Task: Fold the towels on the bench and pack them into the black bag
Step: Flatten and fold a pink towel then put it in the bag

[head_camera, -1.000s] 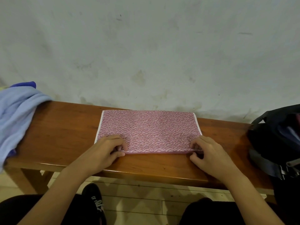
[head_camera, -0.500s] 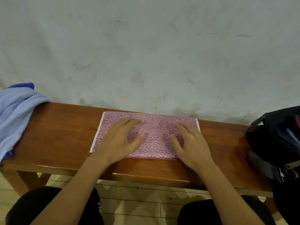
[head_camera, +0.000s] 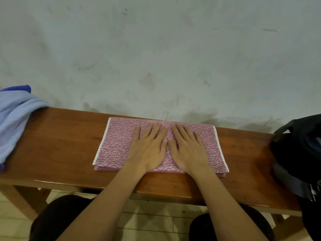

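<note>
Now both hands lie flat, side by side, on a folded pink towel (head_camera: 118, 145) in the middle of a wooden bench (head_camera: 57, 145).

Half a second ago the hands were spread apart; a second ago they pinched the towel's near edge. The left hand (head_camera: 149, 150) and right hand (head_camera: 188, 150) have met at the centre, fingers straight, holding nothing. The fold looks pressed and ready for another. 1 blue towel (head_camera: 15, 122) waits unfolded at left; the black bag (head_camera: 298, 153) sits at right.
</note>
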`<state>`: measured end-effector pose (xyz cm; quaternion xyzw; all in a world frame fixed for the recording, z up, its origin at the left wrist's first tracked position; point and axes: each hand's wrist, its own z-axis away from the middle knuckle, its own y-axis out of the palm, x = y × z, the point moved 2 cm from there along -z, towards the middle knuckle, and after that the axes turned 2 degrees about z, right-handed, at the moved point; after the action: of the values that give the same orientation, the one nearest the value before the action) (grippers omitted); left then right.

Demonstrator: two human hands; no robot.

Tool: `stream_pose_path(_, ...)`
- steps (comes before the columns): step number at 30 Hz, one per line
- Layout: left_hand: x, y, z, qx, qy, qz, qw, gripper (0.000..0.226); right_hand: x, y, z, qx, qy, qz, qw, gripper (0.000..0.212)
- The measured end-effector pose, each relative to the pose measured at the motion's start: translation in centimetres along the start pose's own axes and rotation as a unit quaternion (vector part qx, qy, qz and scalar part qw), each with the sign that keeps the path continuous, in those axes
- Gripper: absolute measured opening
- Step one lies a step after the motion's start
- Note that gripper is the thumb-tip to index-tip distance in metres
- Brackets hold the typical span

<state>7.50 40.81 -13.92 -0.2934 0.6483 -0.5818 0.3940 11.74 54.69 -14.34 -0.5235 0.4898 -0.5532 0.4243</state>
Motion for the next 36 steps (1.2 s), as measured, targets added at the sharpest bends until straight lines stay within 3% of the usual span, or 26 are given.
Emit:
stream_pose_path(13, 4.8, -0.4, 0.7, -0.014, -0.077, -0.015, 0.997, 0.075, -3.2, -0.5, 1.0, 0.015, 0.050, 0.016, 0.998, 0.077)
stream_pose_path(31, 6.7, -0.6, 1.4, -0.017, -0.103, -0.010, 0.994, 0.087, -5.8, -2.0, 2.8, 0.000, 0.171, 0.015, 0.985, 0.071)
stream_pose_path(36, 5.7, -1.2, 1.6, -0.063, -0.092, 0.043, 0.993, 0.082, -3.0, -3.0, 2.1, -0.041, 0.116, -0.004, 0.992, 0.067)
